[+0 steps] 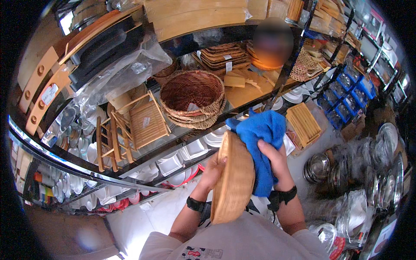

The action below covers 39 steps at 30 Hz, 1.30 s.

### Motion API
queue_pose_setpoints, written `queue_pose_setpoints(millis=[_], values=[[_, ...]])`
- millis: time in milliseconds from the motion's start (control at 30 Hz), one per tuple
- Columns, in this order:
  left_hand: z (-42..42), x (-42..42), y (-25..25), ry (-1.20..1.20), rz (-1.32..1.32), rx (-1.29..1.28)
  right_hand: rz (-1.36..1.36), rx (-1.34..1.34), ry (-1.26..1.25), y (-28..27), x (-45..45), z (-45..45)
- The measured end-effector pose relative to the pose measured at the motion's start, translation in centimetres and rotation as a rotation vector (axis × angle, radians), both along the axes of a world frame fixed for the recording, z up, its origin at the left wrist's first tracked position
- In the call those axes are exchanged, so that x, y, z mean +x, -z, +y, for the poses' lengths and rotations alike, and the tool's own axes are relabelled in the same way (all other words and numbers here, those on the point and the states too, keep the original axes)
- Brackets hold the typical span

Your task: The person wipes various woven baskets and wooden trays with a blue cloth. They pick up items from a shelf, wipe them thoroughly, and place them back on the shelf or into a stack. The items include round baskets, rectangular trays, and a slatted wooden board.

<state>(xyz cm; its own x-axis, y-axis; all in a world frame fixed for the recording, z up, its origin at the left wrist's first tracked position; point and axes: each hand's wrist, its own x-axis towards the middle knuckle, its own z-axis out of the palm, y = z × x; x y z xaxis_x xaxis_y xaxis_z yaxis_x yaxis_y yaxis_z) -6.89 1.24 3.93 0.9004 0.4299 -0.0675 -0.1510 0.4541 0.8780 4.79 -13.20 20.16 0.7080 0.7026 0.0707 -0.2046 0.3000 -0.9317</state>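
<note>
A round, shallow woven basket (235, 172) in light tan is tilted on edge in front of my chest. My left hand (214, 167) grips its rim on the left side, thumb over the edge. On the other side my right hand (274, 157) holds a bunched blue cloth (263, 130) against the basket's outer wall. Part of the cloth hangs down below my fingers, and the rest bulges above the hand. Just beyond, on the shelf, stands a stack of round wicker baskets (195, 94) with a dark reddish inside and a white tag.
Left on the shelf are a wooden slatted rack (148, 122) and plastic-wrapped black trays (100, 48). Stacked rectangular woven trays (222, 57) sit farther back. White dishes (193, 151) fill the shelf below. A slatted wooden tray (304, 125) lies at right, near blue bins (346, 94) and stacked metalware (320, 164).
</note>
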Motion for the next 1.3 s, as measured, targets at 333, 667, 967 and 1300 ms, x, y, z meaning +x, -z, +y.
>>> queue_pose_setpoints(millis=[333,667,967,1300], values=[[-0.9,-3.0,0.1,-0.099,-0.050,-0.444,0.478,0.010,-0.101,5.9,-0.6,2.3],[-2.1,-3.7,0.4,-0.247,-0.231,-0.718,0.210,-0.174,0.095,7.6,-5.6,0.4],[-1.7,-0.2,3.7,-0.082,-0.628,-0.728,-0.308,0.037,0.186,9.4,-8.4,-3.9],[-1.4,-1.2,0.0,-0.808,-0.128,-0.110,-0.603,-0.039,0.339,8.7,-5.9,-6.9]])
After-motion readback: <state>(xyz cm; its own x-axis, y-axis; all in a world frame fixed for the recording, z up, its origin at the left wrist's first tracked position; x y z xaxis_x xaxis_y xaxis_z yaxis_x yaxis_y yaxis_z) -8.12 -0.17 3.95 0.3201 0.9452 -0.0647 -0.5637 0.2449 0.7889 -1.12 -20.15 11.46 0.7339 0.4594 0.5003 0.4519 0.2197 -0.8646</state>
